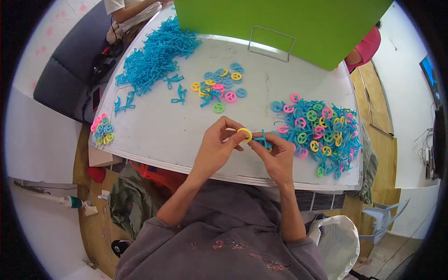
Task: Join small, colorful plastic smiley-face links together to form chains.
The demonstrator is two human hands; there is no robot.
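Both my hands meet above the near edge of the white table (154, 135). Between the thumb and fingers of my left hand (215, 143) is a small yellow spoked wheel (245, 135). My right hand (279, 161) pinches a blue plastic piece (262, 139) right beside the wheel; whether the two are joined, I cannot tell. Farther off lie loose wheels in yellow, blue and pink, with a green wheel (219, 108) closest to me. On the right is a heap of blue pieces with coloured wheels (322, 133).
A large pile of blue plastic pieces (156, 51) covers the far left. Several stacked wheels (103, 129) sit at the left edge. A green board (280, 23) with a wire stand (271, 44) rises at the back. Other people sit beyond the table. A white bag (338, 245) stands at my right.
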